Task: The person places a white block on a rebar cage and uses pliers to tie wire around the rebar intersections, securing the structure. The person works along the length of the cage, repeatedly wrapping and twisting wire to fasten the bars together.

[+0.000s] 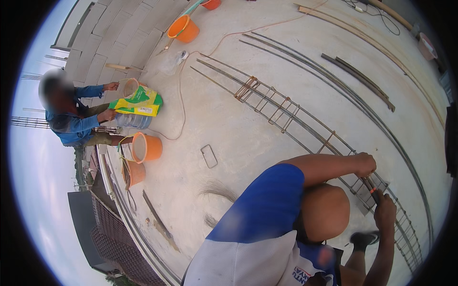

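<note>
A long rebar cage, made of steel bars with square stirrups, runs from the upper middle to the lower right. My left hand is closed against its bars; what the fingers pinch is hidden. Just below, my right hand grips a dark-handled hand tool with a red-orange mark, its head among the bars by my left hand. The tool's exact kind is unclear. Under the cage there lies a grey block. My bent knee is close beside the cage.
Long loose rebars curve along the cage's far side. A single stirrup and thin wire bundles lie on the concrete. At left, a co-worker holds a green-yellow sack near orange buckets. A roof edge borders the left.
</note>
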Demonstrator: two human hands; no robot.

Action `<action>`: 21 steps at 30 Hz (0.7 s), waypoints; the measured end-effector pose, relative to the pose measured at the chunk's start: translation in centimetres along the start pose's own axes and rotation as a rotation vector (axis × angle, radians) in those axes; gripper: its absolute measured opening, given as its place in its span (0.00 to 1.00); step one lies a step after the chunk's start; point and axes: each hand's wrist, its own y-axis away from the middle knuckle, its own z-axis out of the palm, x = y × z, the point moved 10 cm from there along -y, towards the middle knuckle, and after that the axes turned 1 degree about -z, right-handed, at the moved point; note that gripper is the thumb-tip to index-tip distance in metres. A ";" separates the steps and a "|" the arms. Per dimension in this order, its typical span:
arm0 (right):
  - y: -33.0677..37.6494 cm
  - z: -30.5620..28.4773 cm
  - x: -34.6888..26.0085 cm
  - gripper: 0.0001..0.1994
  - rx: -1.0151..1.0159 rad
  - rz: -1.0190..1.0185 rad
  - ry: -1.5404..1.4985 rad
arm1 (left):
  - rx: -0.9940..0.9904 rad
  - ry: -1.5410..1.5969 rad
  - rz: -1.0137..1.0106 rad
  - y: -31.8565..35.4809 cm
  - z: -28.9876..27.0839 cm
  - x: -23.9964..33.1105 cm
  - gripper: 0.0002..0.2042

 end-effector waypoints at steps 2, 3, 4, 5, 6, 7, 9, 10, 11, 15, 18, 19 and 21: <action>0.6 0.0 -1.4 0.33 0.107 -0.083 -0.143 | 0.145 0.014 -0.088 0.2 -1.0 -2.2 0.06; 1.0 0.2 -2.1 0.35 0.158 -0.121 -0.217 | 0.215 0.021 -0.129 0.5 -1.6 -3.4 0.06; 1.4 0.3 -2.4 0.37 0.218 -0.120 -0.163 | 0.324 0.339 -0.278 0.9 -2.9 -5.2 0.07; 2.0 0.4 -3.0 0.39 0.276 -0.118 -0.110 | 0.424 0.661 -0.425 1.9 -3.8 -6.8 0.08; 2.6 0.7 -3.5 0.41 0.332 -0.115 -0.056 | 0.516 0.986 -0.570 2.8 -3.8 -8.4 0.08; 2.7 2.5 -3.5 0.44 0.305 -0.104 -0.089 | 0.596 0.993 -0.572 3.7 -4.0 -10.5 0.09; 3.1 7.0 -1.7 0.43 0.355 -0.074 -0.292 | 0.608 0.983 -0.564 5.0 -5.3 -12.6 0.11; 3.3 9.0 -0.1 0.42 0.387 -0.037 -0.394 | 0.536 0.966 -0.550 6.0 -6.3 -12.0 0.12; 3.1 11.7 2.0 0.38 0.316 0.120 -0.475 | 0.541 0.920 -0.537 7.6 -7.1 -11.6 0.13; 4.0 15.9 7.0 0.33 0.254 0.604 -0.472 | 0.590 0.692 -0.456 12.5 -9.8 -10.5 0.14; 3.4 17.2 9.1 0.32 0.211 0.689 -0.412 | 0.617 0.629 -0.385 14.4 -12.2 -8.2 0.13; 3.0 17.8 9.1 0.32 0.187 0.670 -0.407 | 0.627 0.623 -0.372 15.2 -13.5 -7.2 0.13; 2.3 16.4 8.7 0.32 0.274 0.593 -0.357 | 0.611 0.528 -0.274 15.5 -16.5 -4.0 0.13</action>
